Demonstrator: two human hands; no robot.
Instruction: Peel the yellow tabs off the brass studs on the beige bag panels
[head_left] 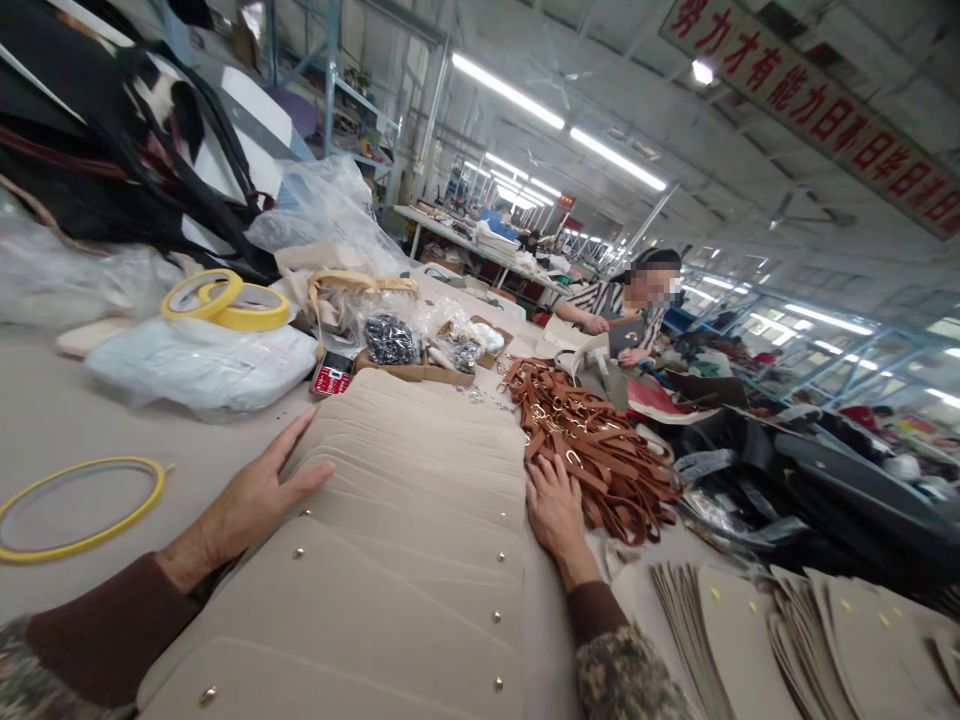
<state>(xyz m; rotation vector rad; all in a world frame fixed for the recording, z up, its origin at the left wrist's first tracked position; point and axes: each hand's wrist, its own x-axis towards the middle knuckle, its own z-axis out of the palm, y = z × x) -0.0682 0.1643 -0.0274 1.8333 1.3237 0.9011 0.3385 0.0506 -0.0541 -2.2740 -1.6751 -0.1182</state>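
Observation:
A long fanned row of beige leather panels (pixel 420 500) with small gold studs lies on the worktable in front of me. My left hand (pixel 259 490) rests flat against the row's left edge, fingers stretched out. My right hand (pixel 553 505) lies flat on the row's right edge, fingers extended, beside a heap of brown leather straps (pixel 600 450) with gold buckles. Neither hand holds anything.
A thin yellow tape ring (pixel 79 505) lies at the left; thicker yellow tape rolls (pixel 225 300) sit on a white plastic bag (pixel 202 365). Bags of hardware (pixel 390 340) and a red phone (pixel 331 378) are behind. More fanned beige panels (pixel 787 630) lie right. A seated person (pixel 637 310) works farther back.

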